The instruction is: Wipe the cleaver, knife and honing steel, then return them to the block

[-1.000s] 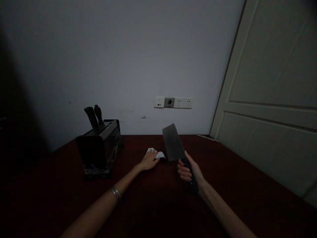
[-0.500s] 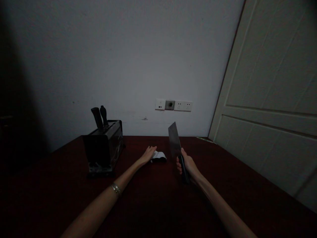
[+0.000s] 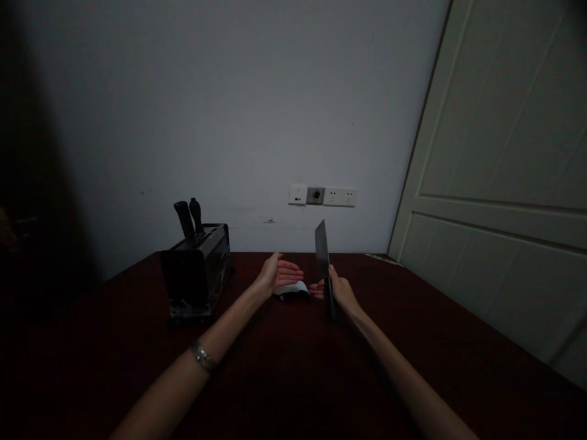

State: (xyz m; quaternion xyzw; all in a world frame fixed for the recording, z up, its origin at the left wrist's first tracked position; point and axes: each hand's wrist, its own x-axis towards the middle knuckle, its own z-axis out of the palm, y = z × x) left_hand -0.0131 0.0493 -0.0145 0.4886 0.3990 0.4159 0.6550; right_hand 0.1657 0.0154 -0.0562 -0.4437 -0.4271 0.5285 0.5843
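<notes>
Flat metal cleaver (image 3: 322,249) held nearly upright above the dark red surface (image 3: 284,379), its dark handle gripped by the fingers of the right hand (image 3: 342,294), left hand (image 3: 275,276) with fingers stretched straight and uncurled — just beside a small white cloth (image 3: 299,286), contact unclear — boxy black knife block (image 3: 184,278) stood leftward.

White cloth (image 3: 299,287) partly behind left fingers (image 3: 290,272)

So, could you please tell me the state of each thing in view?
Cleaver: held, blade up, in the right hand
Left hand: open, fingers extended at the white item, contact unclear
White item: lying on the table
Knife block: standing, two handles sticking up
Double socket: nothing plugged in
Panelled door: open or shut unclear
</notes>
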